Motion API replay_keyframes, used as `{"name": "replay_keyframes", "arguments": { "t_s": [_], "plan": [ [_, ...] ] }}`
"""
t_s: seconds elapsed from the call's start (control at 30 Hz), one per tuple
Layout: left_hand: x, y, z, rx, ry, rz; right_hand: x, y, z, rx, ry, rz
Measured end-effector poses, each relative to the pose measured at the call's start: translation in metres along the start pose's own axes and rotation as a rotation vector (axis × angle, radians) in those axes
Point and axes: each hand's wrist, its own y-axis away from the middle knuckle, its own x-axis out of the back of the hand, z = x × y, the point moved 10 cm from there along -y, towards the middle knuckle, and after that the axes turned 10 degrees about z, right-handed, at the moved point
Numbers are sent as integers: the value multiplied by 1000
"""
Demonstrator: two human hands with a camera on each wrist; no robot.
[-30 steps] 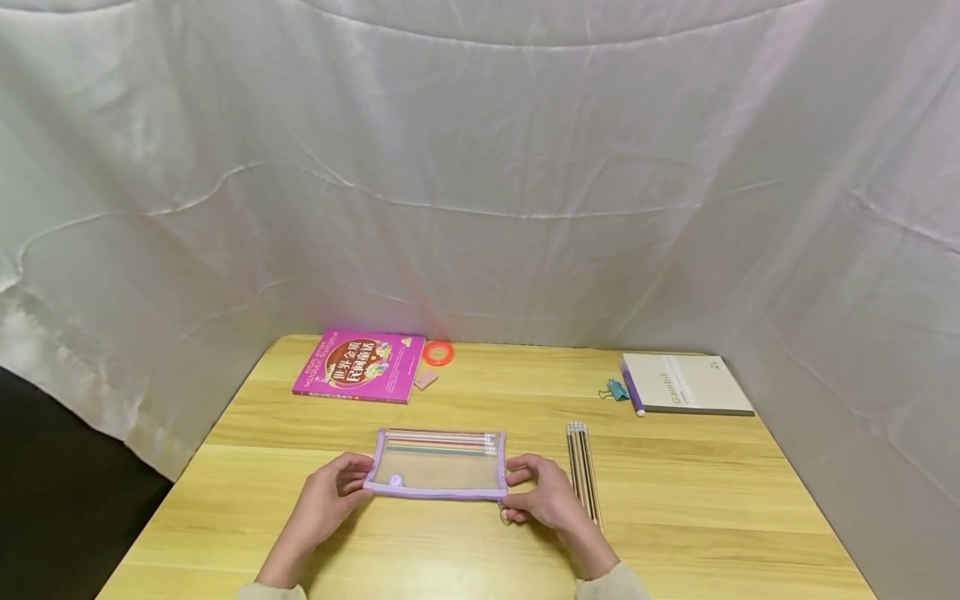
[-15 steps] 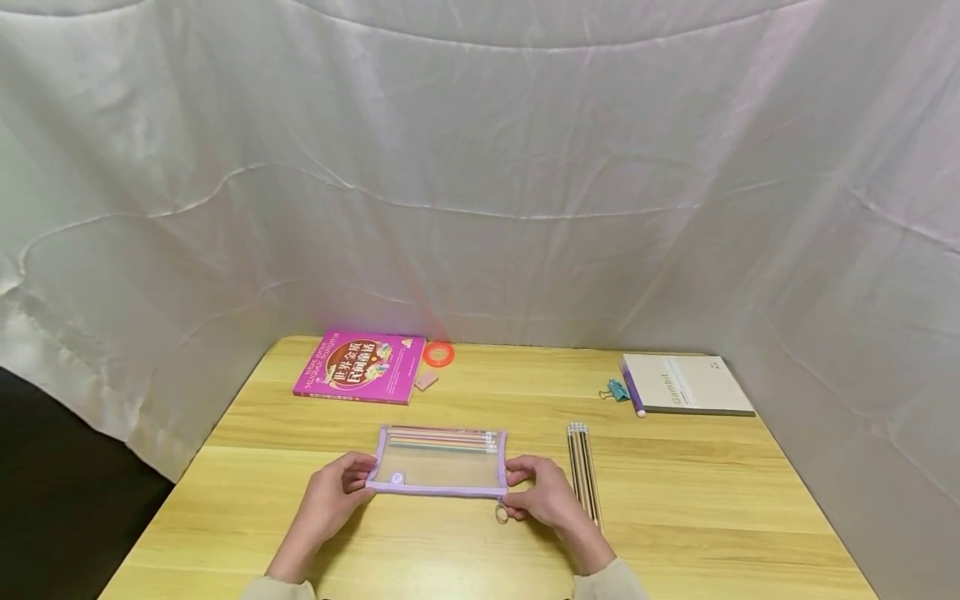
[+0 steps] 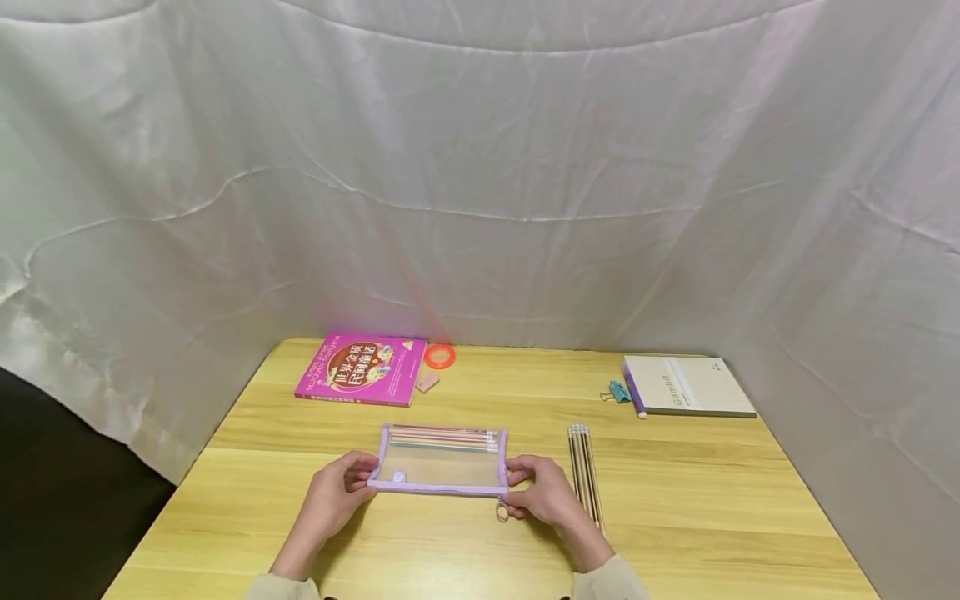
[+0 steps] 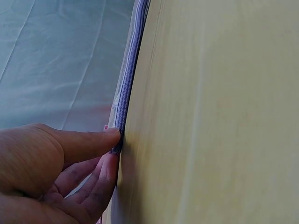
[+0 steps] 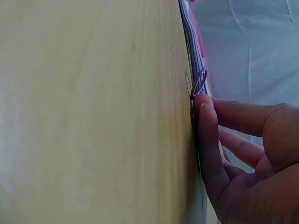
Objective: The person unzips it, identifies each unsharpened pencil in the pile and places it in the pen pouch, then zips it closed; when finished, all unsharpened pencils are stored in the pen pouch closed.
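A see-through pencil case [image 3: 442, 469] with lilac edging lies on the wooden table, its zipper [image 4: 125, 100] along the near side. Several striped pencils [image 3: 442, 437] show inside, near its far edge. The left hand [image 3: 335, 492] pinches the near left corner between thumb and fingers. At the near right corner the right hand [image 3: 547, 493] pinches the case, its fingertips beside the zipper's metal ring [image 5: 201, 80]. Just right of the right hand lies a row of dark striped pencils [image 3: 582, 467], their lower end partly behind the wrist.
A pink book [image 3: 362, 369], an orange tape roll [image 3: 440, 356] and a small pink eraser [image 3: 427, 382] lie at the back left. Back right are a notebook [image 3: 690, 385], a purple marker [image 3: 634, 392] and a teal binder clip [image 3: 618, 391]. Grey curtains [image 3: 480, 183] surround the table.
The near edge of the pencil case has moved slightly away from the person, and the zipper ring has come into fuller view below the right corner. Both hands keep their hold.
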Motion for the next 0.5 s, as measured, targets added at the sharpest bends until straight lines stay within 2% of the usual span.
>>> {"name": "replay_keyframes", "arguments": {
  "t_s": [0.37,0.43,0.5],
  "plan": [
    [2,-1,2,-9,-7,-14,3,0,-2,6,25,6],
    [6,-2,7,-45,-44,-20,11,2,-7,31,72,33],
    [15,-4,17,-118,-124,-17,28,4,-18,85,131,95]
  ]
}}
